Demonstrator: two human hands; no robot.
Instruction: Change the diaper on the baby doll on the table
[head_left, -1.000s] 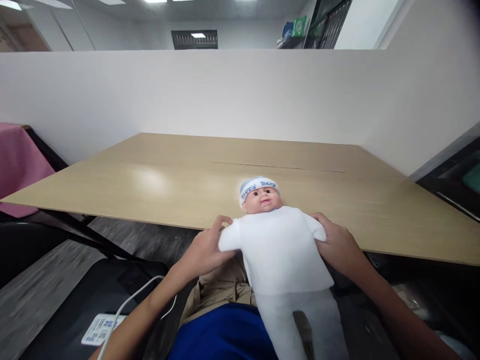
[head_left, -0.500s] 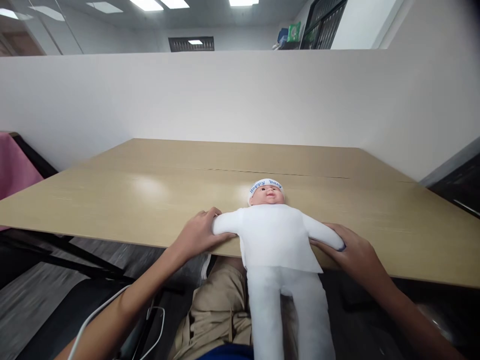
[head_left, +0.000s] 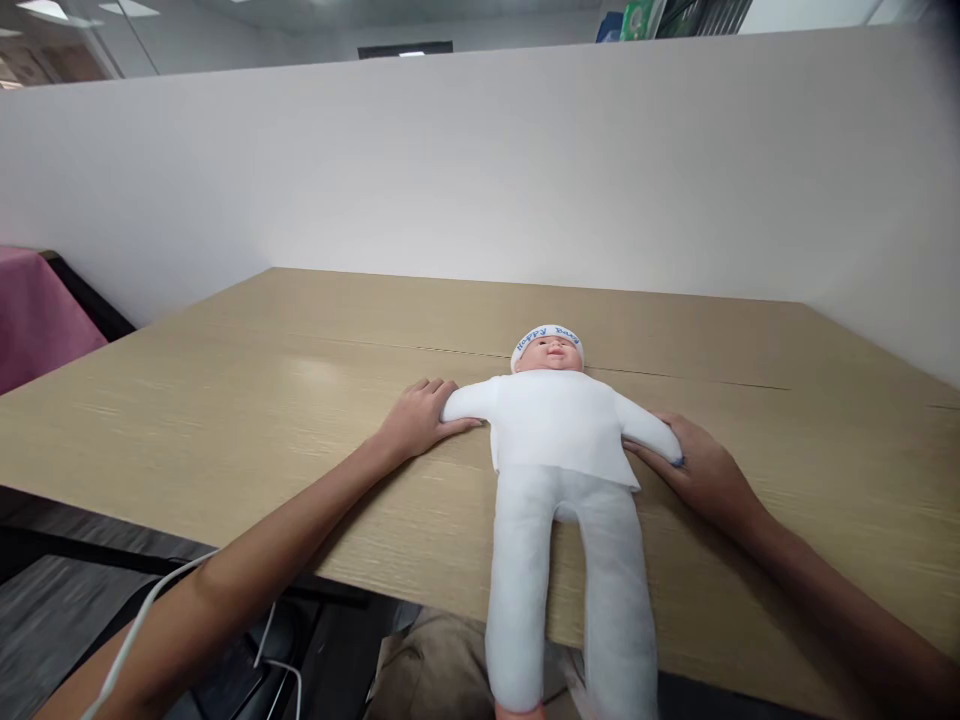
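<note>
A baby doll (head_left: 564,425) in a white top and white trousers lies face up on the wooden table (head_left: 225,400), its legs reaching past the front edge. Blue lettering marks the white band round its head. My left hand (head_left: 424,418) is closed round the end of the doll's arm on the left, thumb along the underside. On the other side, my right hand (head_left: 701,470) grips the opposite arm near its cuff, where a bit of blue shows. Both forearms stretch forward over the tabletop.
A white partition wall (head_left: 450,170) stands behind the table. Pink cloth (head_left: 45,310) hangs over something dark at the far left. A white cable (head_left: 150,610) runs by my left forearm. My legs in tan trousers (head_left: 435,665) are under the table's front edge.
Both hands have moved the doll forward, farther onto the table, so its trunk and upper legs now lie over the tabletop. The head view has tilted down and the table edge appears nearer.
</note>
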